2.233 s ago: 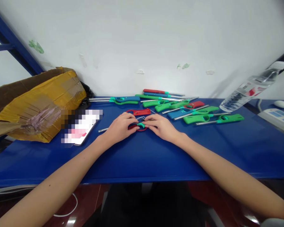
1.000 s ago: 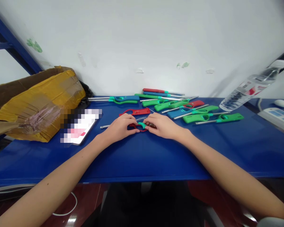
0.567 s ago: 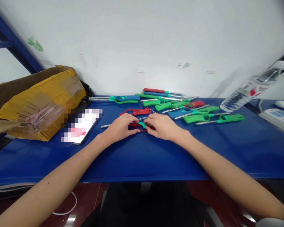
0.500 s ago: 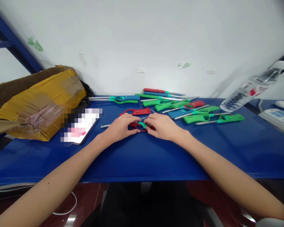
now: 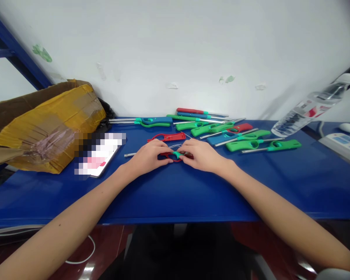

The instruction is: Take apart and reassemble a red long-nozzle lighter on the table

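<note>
Between my hands lies a red gas lighter, its case opened, with a teal trigger [image 5: 177, 155] showing in the middle. My left hand [image 5: 151, 156] is closed on the lighter's left part; its metal tube [image 5: 130, 155] pokes out beyond that hand. My right hand [image 5: 198, 155] pinches the lighter's right end, where a dark red piece shows between thumb and fingers. Fingers hide much of the inside. Thin white wire [image 5: 175, 146] loops up just behind the trigger. A loose red half-shell [image 5: 173, 137] rests on the table right behind my hands.
Several finished-looking lighters [image 5: 233, 134] in green, blue and red lie at the back right, more [image 5: 154, 121] at the back left. A phone [image 5: 105, 155] and a taped cardboard box [image 5: 49, 132] are left. A water bottle [image 5: 309, 105] leans at right near a white power strip [image 5: 344, 146].
The teal trigger has shifted slightly and now sits flatter within the red case. My right fingers have moved a little; both hands stay in place.
</note>
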`<control>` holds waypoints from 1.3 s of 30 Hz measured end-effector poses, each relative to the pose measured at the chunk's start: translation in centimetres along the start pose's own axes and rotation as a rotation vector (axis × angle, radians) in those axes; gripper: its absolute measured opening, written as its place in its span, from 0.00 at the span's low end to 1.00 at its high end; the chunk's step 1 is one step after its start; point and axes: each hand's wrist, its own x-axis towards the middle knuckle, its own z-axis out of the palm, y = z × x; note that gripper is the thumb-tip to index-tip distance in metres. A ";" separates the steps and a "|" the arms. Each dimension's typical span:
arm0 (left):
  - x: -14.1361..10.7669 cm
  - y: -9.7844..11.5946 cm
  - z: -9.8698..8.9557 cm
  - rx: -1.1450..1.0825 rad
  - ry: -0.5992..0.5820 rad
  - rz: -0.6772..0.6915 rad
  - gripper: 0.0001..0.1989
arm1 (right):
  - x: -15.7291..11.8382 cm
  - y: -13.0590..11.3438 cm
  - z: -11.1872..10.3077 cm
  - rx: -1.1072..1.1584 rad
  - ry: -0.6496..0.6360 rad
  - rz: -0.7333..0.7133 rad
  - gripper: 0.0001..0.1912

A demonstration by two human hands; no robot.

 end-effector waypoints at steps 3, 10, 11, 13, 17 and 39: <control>0.0 0.0 0.0 -0.001 -0.002 0.001 0.13 | -0.3 0.5 0.0 0.045 0.004 -0.024 0.11; -0.1 0.1 0.0 0.000 -0.004 -0.004 0.14 | -0.5 1.2 0.6 0.081 0.053 -0.060 0.12; -0.1 0.1 0.0 0.000 -0.003 -0.005 0.14 | -0.4 1.2 0.7 0.085 0.065 -0.056 0.12; -0.1 0.0 0.1 0.005 0.001 0.000 0.14 | -0.4 1.2 1.0 0.102 0.087 -0.050 0.12; -0.2 -0.1 0.2 0.025 0.005 0.017 0.13 | -0.4 1.1 1.0 0.123 0.099 -0.048 0.12; -0.4 0.0 0.0 0.029 0.012 0.018 0.16 | -0.7 1.8 1.5 0.188 0.165 -0.073 0.09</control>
